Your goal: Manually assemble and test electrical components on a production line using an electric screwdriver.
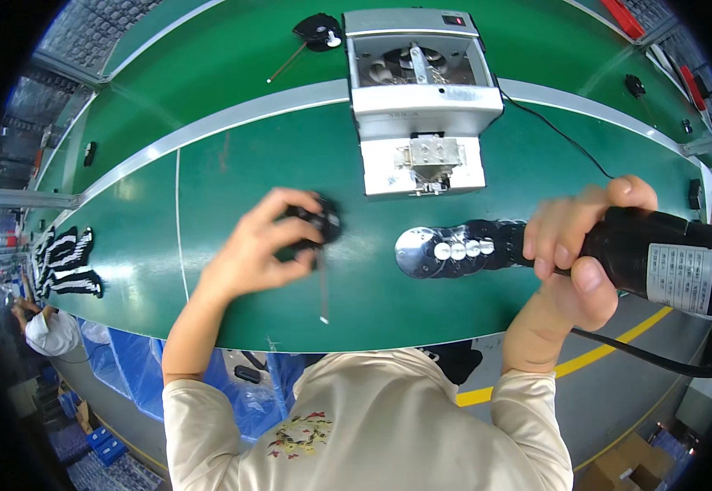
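Observation:
My right hand [585, 237] is wrapped round a black electric screwdriver [614, 245] with a pale label on its body; it is held almost level above the right of the bench. My left hand [266, 245], smeared by motion, curls its fingers round the edge of a round black part [327, 221]. A thin wire [323, 295] hangs from that part toward the bench's near edge. Between the hands lies an overlapping row of round black parts [458, 250] with small white discs; its left end is shiny silver. The row's right end passes behind my right fingers.
A grey-white machine [421, 106] stands at the back middle, its black cable [561, 131] running right. Left of it lies another black part with a wire [319, 33]. Black-and-white pieces [65, 262] are heaped at the far left, near another person [51, 334]. A thick cord [659, 360] hangs lower right.

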The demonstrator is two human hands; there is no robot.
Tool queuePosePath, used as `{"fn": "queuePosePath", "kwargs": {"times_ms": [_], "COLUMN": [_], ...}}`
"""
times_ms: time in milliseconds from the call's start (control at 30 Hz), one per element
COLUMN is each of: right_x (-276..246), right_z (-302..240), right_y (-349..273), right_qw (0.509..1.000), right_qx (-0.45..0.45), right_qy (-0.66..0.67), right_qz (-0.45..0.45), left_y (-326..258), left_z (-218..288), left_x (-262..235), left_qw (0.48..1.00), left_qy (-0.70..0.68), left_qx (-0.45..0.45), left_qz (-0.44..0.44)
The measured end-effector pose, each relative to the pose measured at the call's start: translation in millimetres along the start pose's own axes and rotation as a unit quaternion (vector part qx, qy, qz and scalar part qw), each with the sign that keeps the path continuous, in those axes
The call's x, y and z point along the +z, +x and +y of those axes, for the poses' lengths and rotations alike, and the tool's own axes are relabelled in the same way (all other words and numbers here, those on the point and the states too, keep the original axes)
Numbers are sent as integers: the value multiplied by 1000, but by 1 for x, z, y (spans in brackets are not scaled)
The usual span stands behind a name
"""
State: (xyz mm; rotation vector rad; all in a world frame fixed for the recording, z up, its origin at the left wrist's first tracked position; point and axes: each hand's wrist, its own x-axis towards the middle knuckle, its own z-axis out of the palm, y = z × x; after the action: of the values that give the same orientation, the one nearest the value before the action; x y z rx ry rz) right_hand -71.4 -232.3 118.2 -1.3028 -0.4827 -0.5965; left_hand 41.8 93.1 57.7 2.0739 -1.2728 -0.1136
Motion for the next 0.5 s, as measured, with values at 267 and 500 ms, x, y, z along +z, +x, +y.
{"fn": "queuePosePath", "kwargs": {"times_ms": [267, 500], "right_x": [-1, -4], "right_z": [1, -5], "right_y": [1, 3], "right_qw": [999, 997], "right_qx": [0, 10], "right_qy": [7, -11], "right_qz": [-49, -70], "left_y": [33, 39], "left_z": [46, 50], "left_x": [72, 77], "left_qw": [992, 992], "left_qy": [-54, -1], "left_qx": [114, 127], "left_qz": [16, -18]}}
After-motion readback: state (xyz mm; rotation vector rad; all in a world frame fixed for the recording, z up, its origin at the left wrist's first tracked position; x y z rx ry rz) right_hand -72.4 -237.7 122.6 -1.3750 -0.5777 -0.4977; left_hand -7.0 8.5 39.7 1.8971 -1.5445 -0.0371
